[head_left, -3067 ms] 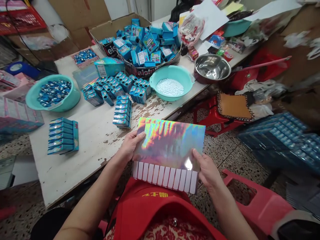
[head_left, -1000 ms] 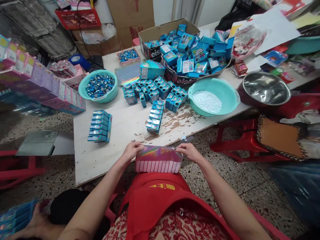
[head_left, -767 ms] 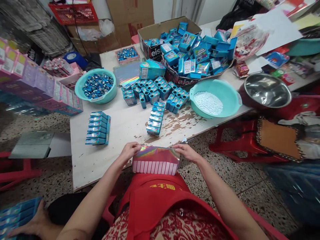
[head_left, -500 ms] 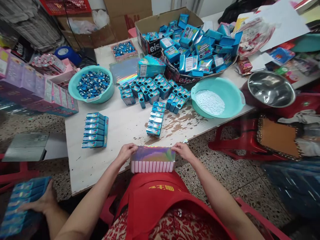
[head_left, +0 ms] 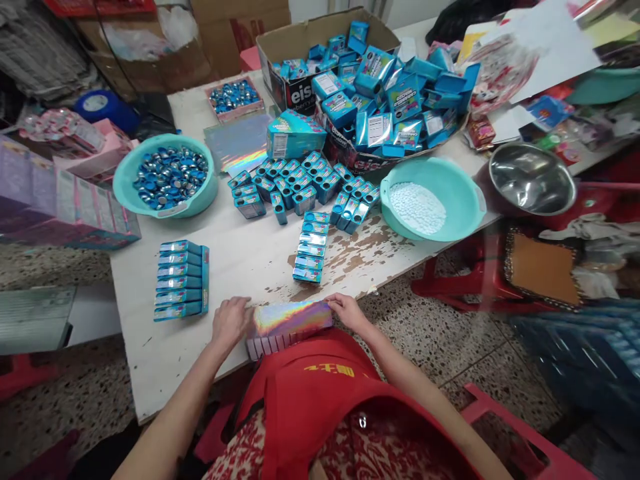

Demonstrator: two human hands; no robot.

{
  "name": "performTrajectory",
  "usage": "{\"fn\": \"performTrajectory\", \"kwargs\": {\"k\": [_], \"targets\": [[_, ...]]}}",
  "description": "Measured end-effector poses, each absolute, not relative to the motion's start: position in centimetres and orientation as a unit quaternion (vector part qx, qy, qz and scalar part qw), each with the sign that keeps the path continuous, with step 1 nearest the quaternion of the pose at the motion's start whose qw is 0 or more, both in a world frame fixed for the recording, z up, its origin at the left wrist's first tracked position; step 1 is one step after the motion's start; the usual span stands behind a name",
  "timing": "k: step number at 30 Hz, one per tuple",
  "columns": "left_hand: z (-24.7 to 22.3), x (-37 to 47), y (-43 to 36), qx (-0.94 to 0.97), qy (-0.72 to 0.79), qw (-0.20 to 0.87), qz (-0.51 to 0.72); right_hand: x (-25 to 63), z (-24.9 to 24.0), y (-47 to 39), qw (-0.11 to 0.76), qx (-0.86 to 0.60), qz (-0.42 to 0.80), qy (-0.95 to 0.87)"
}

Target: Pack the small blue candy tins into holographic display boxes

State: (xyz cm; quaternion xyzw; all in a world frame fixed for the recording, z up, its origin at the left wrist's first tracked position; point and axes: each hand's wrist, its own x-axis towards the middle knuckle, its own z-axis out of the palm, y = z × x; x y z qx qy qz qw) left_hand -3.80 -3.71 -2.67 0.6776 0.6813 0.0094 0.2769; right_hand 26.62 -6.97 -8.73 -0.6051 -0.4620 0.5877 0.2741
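At the table's front edge, against the red apron, a shiny holographic film sheet [head_left: 295, 316] lies over a row of small pale-sided boxes [head_left: 265, 345]. My left hand [head_left: 231, 323] is curled at the left end of the sheet, its fingertips partly hidden. My right hand [head_left: 347, 312] pinches the far right corner of the sheet between thumb and fingers. Beyond the sheet stands a short row of blue candy boxes [head_left: 309, 248]. Left of my left hand is a blue tray of boxes [head_left: 181, 281].
Many open blue boxes [head_left: 303, 183] stand mid-table before a heaped carton [head_left: 285, 87]. A teal basin of round caps [head_left: 207, 183] is at left, and a teal basin of white pellets [head_left: 465, 200] at right. A steel bowl [head_left: 533, 180] stands beyond the right edge.
My left hand has moved slightly left and down, curling at the sheet's end. Sheet and boxes have tilted, left end lower. The other person's hand with blue boxes at lower left has left view.
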Motion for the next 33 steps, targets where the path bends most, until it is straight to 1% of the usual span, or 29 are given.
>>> {"fn": "performTrajectory", "kwargs": {"k": [2, 3, 5, 7, 9, 11, 14, 15, 17, 20, 23, 25, 27, 33], "targets": [[-1.5, -0.9, -3.1, 0.753, 0.619, 0.22, 0.035, 26.3, -8.4, -6.6, 0.281, -0.612, 0.579, -0.459], [-1.2, 0.9, -2.7, 0.782, 0.577, 0.233, 0.035, 26.2, -8.2, -6.4, 0.284, -0.613, 0.578, -0.458], [-1.0, 4.7, -2.2, 0.804, 0.516, 0.296, -0.001, 26.1, -7.7, -6.2, 0.286, -0.614, 0.571, -0.464], [-1.5, 7.5, -1.6, 0.785, 0.504, 0.354, -0.06, 25.9, -7.3, -6.2, 0.285, -0.622, 0.551, -0.477], [-2.4, 8.8, -1.2, 0.76, 0.514, 0.384, -0.103, 25.7, -7.1, -6.5, 0.283, -0.643, 0.519, -0.487], [-3.4, 9.0, -0.8, 0.753, 0.507, 0.407, -0.1, 25.5, -7.2, -6.9, 0.281, -0.663, 0.498, -0.483], [-4.5, 8.4, -0.6, 0.744, 0.483, 0.459, -0.052, 25.2, -7.2, -7.5, 0.278, -0.692, 0.474, -0.469], [-4.8, 8.3, -0.6, 0.736, 0.485, 0.47, -0.045, 25.1, -7.0, -7.6, 0.277, -0.704, 0.448, -0.476], [-5.0, 8.2, -0.5, 0.729, 0.491, 0.475, -0.044, 24.8, -6.5, -7.9, 0.268, -0.723, 0.358, -0.526], [-5.3, 8.2, -0.3, 0.739, 0.489, 0.462, -0.037, 24.4, -5.6, -8.3, 0.215, -0.707, 0.206, -0.642], [-5.5, 8.3, -0.2, 0.746, 0.488, 0.452, -0.032, 23.8, -5.5, -8.7, 0.138, -0.661, 0.132, -0.725], [-5.6, 8.3, -0.2, 0.744, 0.49, 0.454, -0.029, 23.5, -6.0, -8.9, 0.106, -0.634, 0.111, -0.758], [-5.7, 8.3, -0.2, 0.736, 0.495, 0.461, -0.027, 23.5, -6.6, -9.2, 0.093, -0.609, 0.104, -0.781], [-6.1, 8.3, 0.5, 0.717, 0.515, 0.469, -0.041, 24.0, -7.9, -9.8, 0.1, -0.574, 0.109, -0.805]]}}
